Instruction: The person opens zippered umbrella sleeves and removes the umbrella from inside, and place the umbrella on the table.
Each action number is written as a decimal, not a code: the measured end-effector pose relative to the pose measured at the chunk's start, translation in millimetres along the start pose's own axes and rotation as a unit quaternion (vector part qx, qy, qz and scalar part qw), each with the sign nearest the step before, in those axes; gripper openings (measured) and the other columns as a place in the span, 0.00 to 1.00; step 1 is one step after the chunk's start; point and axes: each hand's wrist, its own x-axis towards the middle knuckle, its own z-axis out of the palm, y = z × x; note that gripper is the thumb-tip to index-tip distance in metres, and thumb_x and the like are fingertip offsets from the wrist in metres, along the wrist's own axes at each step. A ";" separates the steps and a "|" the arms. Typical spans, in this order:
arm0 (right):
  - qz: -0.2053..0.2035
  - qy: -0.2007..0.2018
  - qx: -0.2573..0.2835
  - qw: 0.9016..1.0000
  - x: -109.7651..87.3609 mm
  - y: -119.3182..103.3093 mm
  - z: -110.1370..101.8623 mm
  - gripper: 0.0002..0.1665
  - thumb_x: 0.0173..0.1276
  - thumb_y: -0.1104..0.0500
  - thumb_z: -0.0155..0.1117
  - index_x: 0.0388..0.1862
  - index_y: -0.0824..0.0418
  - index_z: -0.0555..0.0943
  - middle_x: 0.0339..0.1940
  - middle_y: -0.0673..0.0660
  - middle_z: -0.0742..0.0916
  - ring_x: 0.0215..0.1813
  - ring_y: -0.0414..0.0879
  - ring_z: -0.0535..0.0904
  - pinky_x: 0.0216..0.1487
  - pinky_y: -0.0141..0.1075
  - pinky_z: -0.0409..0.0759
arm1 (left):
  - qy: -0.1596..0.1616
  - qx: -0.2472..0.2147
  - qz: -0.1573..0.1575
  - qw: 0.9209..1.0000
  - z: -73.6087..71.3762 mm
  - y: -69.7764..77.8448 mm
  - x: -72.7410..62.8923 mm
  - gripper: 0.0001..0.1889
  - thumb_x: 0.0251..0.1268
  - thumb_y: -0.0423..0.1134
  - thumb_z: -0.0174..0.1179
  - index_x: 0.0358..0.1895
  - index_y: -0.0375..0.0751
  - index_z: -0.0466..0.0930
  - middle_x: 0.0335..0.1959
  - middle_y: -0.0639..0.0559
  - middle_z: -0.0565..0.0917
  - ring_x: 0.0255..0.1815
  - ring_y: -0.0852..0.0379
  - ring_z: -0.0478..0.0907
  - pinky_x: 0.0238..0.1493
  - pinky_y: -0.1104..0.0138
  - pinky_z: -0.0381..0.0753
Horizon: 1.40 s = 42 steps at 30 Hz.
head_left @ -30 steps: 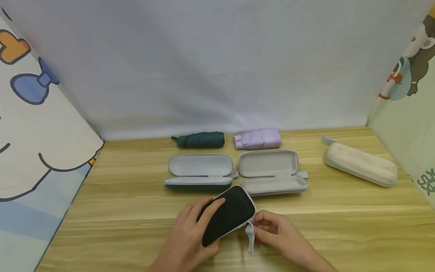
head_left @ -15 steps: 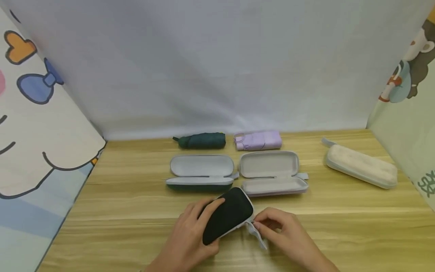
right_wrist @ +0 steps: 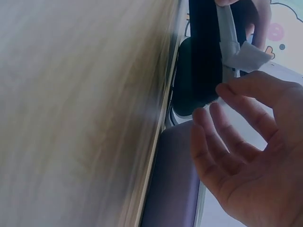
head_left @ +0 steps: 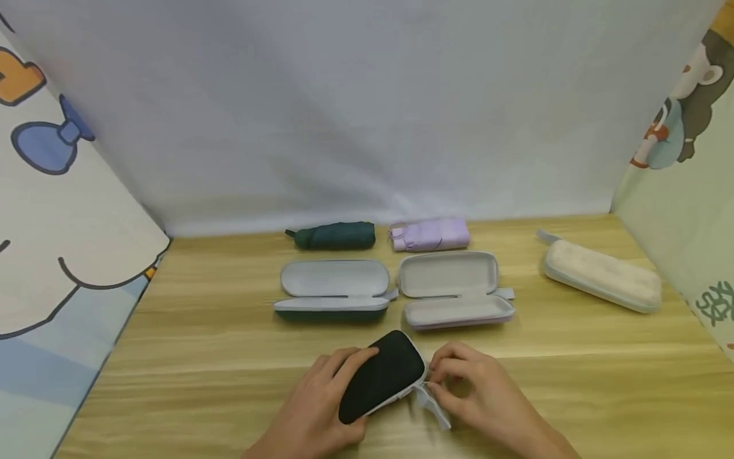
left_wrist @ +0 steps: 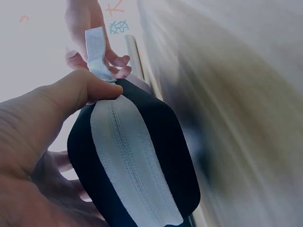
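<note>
My left hand (head_left: 321, 398) grips a black zip case (head_left: 385, 370) from its left side, fingers over the top and thumb along the lower edge. The case is tilted, its far end pointing up and right. In the left wrist view a pale zipper (left_wrist: 125, 151) runs along its side, teeth closed there, with the thumb near its upper end. A light grey strap (head_left: 432, 407) hangs off the case's right corner. At that corner my right hand (head_left: 487, 392) pinches the zipper pull between thumb and index finger; the fingertips mostly hide it.
Beyond the hands lie two open cases, one dark green (head_left: 329, 315) and one pale lilac (head_left: 459, 322). Behind them lie a folded green umbrella (head_left: 337, 236) and a folded lilac umbrella (head_left: 432, 234). A closed cream case (head_left: 602, 274) lies at the right.
The strap has swung from hanging straight down to slanting right. My right fingers have moved up to the case's corner and closed in a pinch. The left hand keeps its grip.
</note>
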 end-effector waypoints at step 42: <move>0.096 -0.056 0.087 0.990 3.4 20.7 -9.1 0.10 0.63 0.63 0.79 0.30 0.45 0.90 0.40 0.44 0.88 0.41 0.35 0.82 0.41 0.32 0.82 | -0.132 0.000 0.177 0.975 -6.1 -17.7 13.9 0.48 0.52 0.37 0.75 0.78 0.66 0.63 0.73 0.62 0.73 0.70 0.56 0.70 0.62 0.49 0.75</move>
